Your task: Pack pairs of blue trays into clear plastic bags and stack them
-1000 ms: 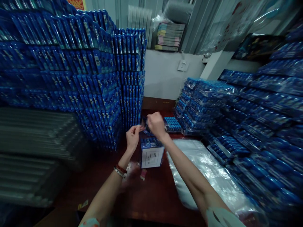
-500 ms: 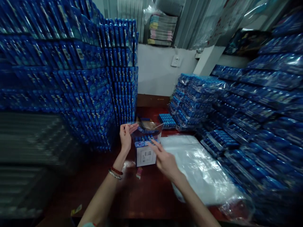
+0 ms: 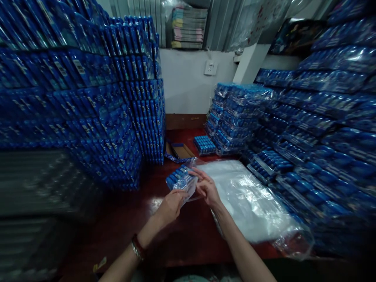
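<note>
A box of small blue cylinders (image 3: pixel 178 176) stands tilted over the table, with clear plastic film around it. My left hand (image 3: pixel 172 204) is closed on the near end of the wrapped box, its fingers bent along the film. At the box's right side is my right hand (image 3: pixel 207 188), fingers curled and touching the loose film; the pinch itself is partly hidden. A stack of clear plastic bags (image 3: pixel 235 196) lies flat just right of my right hand.
Tall stacks of blue packs (image 3: pixel 143 105) rise on the left and more wrapped packs (image 3: pixel 320 121) on the right. Behind the box lie an open shallow carton (image 3: pixel 182 151) and a small blue pack (image 3: pixel 205 145). A wrapped pile (image 3: pixel 235 113) stands near the wall socket (image 3: pixel 210 68).
The box has turned and tilted, its white side no longer facing me. My left hand has come down from the film's upper edge to the near end; my right hand's fingers have curled in.
</note>
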Tool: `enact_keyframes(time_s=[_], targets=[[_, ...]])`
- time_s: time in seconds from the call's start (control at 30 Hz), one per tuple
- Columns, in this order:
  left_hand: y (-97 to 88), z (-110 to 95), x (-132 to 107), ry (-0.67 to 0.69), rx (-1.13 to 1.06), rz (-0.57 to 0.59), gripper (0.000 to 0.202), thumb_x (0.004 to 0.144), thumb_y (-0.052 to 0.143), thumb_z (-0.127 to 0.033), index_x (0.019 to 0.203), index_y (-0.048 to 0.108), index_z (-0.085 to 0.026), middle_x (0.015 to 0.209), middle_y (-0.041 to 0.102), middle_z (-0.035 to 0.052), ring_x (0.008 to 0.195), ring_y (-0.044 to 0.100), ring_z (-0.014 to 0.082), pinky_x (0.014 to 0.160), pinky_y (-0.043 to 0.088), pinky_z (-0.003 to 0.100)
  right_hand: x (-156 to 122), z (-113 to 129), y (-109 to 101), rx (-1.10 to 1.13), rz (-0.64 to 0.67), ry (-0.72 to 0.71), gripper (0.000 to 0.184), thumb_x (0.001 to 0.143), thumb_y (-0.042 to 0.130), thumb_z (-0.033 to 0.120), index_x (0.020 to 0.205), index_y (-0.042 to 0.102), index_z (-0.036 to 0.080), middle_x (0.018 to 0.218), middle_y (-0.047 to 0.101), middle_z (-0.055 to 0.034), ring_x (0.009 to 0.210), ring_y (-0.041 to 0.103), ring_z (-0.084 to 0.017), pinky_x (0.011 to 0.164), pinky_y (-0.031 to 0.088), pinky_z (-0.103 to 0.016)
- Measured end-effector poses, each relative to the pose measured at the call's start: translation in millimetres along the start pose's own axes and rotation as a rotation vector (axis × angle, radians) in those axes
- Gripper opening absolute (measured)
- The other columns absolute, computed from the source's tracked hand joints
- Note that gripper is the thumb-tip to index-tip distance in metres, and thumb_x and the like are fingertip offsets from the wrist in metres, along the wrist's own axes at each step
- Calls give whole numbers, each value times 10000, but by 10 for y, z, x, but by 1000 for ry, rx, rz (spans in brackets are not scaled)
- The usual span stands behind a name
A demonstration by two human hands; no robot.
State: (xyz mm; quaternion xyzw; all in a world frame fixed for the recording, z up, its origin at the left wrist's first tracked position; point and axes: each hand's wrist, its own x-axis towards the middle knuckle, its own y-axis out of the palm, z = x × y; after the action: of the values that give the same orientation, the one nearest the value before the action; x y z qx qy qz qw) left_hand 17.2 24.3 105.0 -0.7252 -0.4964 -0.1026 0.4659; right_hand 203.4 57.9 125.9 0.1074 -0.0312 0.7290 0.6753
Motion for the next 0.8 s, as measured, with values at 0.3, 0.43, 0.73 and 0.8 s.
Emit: enact_keyframes(time_s=[0.3,0.43,0.73,0.8], targets=[[-112,95,-121,254,220,200,281,808,430,-84,1037,575,-156,1013,690,119,1051,614,204,1052,365,449,201,11,-48,-208,-380,-40,385,739,584,514,590,423,198,515,326,83,454,282,-66,410,237,-180],[-225,261,-257,228,264,167,183,803,477,-105,919,599,-176,851,707,74,1062,608,218,1112,202,557,80,-452,-18,-279,-573,-112,383,788,522,480,552,412,199,566,341,60,586,333,-104,559,319,-217],[-31,575,-212,-83,-203,-332,188,904,403,-280,822,548,-194,771,605,41,774,596,161,775,488,333,437,-756,147,9,-562,-74,360,728,525,547,657,479,197,603,448,51,599,423,-114,584,368,-228],[152,524,-131,-332,-279,-724,205,903,409,-357,827,524,-205,765,566,15,755,562,148,764,461,297,426,-756,160,13,-571,-81,331,732,530,531,718,502,202,627,474,53,611,449,-116,601,383,-225]])
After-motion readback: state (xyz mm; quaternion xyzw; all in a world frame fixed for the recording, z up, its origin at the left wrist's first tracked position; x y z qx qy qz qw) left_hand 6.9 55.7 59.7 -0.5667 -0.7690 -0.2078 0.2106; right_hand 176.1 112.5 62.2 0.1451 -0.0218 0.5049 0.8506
